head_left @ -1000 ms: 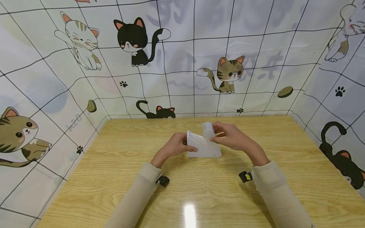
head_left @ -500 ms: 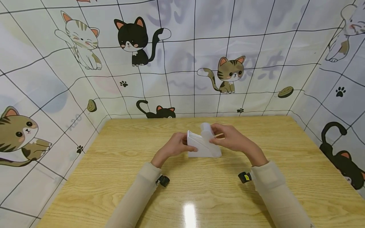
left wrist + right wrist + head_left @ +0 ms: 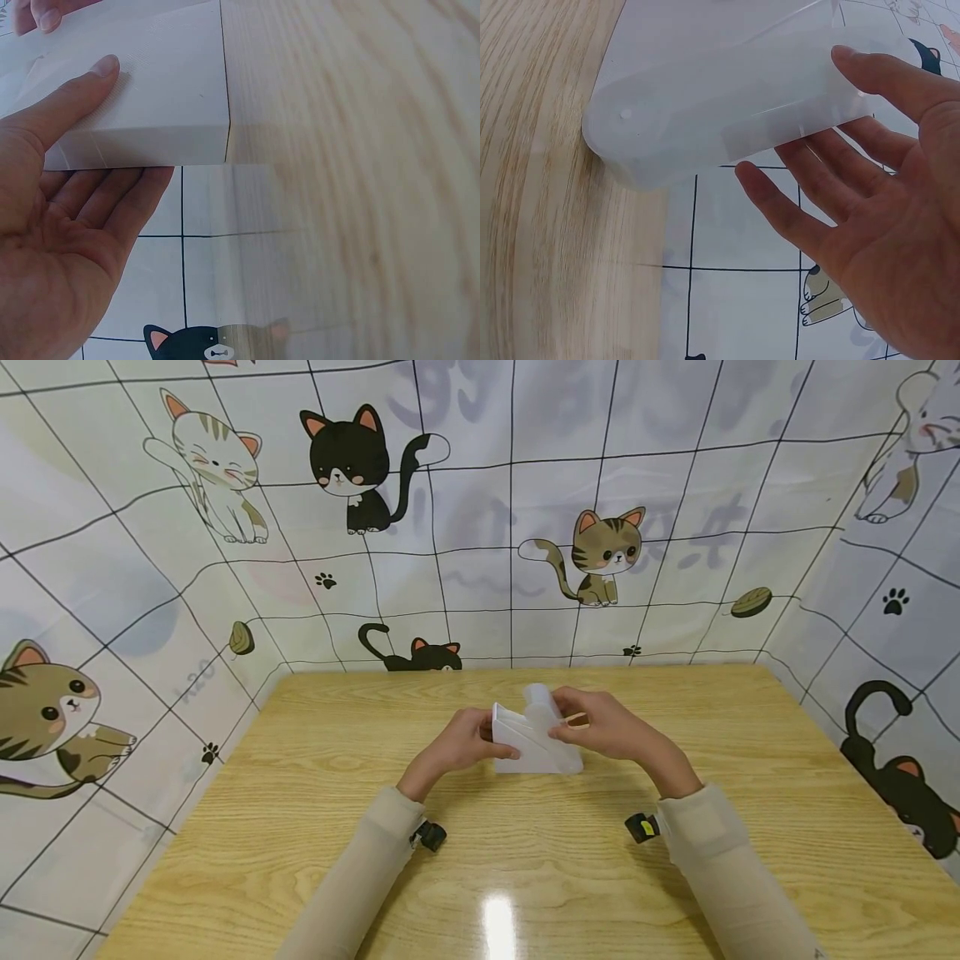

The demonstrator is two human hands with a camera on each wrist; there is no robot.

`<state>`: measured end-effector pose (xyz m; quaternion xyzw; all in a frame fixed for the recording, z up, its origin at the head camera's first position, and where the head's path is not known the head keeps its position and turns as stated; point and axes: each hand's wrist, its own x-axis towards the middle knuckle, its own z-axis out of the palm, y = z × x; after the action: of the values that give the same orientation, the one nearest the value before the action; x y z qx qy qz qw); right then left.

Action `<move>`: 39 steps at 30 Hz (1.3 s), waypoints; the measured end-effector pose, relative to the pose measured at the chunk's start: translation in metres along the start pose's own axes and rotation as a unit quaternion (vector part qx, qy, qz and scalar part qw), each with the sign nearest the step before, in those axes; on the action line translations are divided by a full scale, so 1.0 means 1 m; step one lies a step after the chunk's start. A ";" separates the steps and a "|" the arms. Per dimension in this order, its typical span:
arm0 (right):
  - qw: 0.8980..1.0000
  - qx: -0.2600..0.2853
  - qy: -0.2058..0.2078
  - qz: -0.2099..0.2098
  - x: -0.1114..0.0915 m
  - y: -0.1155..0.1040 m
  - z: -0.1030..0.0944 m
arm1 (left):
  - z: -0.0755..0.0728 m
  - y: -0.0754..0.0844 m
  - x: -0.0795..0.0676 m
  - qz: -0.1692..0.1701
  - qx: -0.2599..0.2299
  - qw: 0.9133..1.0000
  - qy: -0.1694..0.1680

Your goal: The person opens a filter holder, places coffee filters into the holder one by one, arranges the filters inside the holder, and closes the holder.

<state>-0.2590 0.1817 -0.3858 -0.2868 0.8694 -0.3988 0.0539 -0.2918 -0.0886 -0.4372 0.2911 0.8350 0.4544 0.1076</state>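
A white box (image 3: 517, 752) with a slanted top edge stands on the wooden table, and my left hand (image 3: 467, 739) grips its left end. In the left wrist view the left thumb lies on the box's broad face (image 3: 165, 82), with the fingers behind it. A translucent swinging lid (image 3: 537, 702) is joined at the box's lower right corner and tilts up to the left. My right hand (image 3: 596, 722) pinches the lid's right edge. The right wrist view shows its thumb on the near face and fingers behind, with the lid's rounded, pinned end (image 3: 626, 116) near the tabletop.
The wooden table (image 3: 487, 843) reaches back to a cat-print cloth (image 3: 480, 527) that hangs behind and at both sides. A small black camera sits on each wrist, the left camera (image 3: 431, 836) and the right camera (image 3: 642, 827).
My right hand has moved slightly left, and the translucent lid has swung left with it, further down over the white box. The left hand and the box have stayed in place.
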 end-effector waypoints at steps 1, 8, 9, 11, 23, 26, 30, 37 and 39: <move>1.000 -0.001 0.000 0.000 0.000 0.000 0.000 | 0.000 0.000 0.000 0.000 0.000 1.000 0.000; 1.000 -0.007 -0.006 -0.006 0.001 0.001 0.001 | 0.000 0.000 0.000 0.000 0.002 1.000 0.000; 1.000 -0.007 -0.008 -0.007 0.001 0.002 0.001 | 0.000 0.000 0.000 -0.001 0.001 1.000 0.000; 1.000 -0.008 -0.010 -0.006 0.001 0.002 0.001 | 0.000 0.000 0.000 -0.001 0.000 1.000 0.000; 1.000 -0.007 -0.019 0.001 0.002 0.004 0.003 | 0.000 -0.001 -0.001 0.004 -0.001 1.000 -0.001; 1.000 -0.007 -0.021 0.003 0.002 0.005 0.003 | -0.001 -0.001 0.000 0.008 -0.001 1.000 -0.001; 1.000 -0.009 -0.024 -0.005 0.003 0.006 0.004 | -0.001 -0.001 0.000 0.013 0.001 1.000 0.001; 0.999 -0.021 -0.028 -0.009 0.004 0.007 0.006 | 0.000 -0.001 0.000 0.012 0.002 1.000 0.002; 0.999 -0.020 -0.029 -0.008 0.004 0.007 0.006 | 0.000 -0.001 0.000 0.010 0.002 1.000 0.001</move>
<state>-0.2634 0.1794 -0.3950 -0.3061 0.8731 -0.3728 0.0701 -0.2923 -0.0894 -0.4382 0.2993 0.8329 0.4543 0.1013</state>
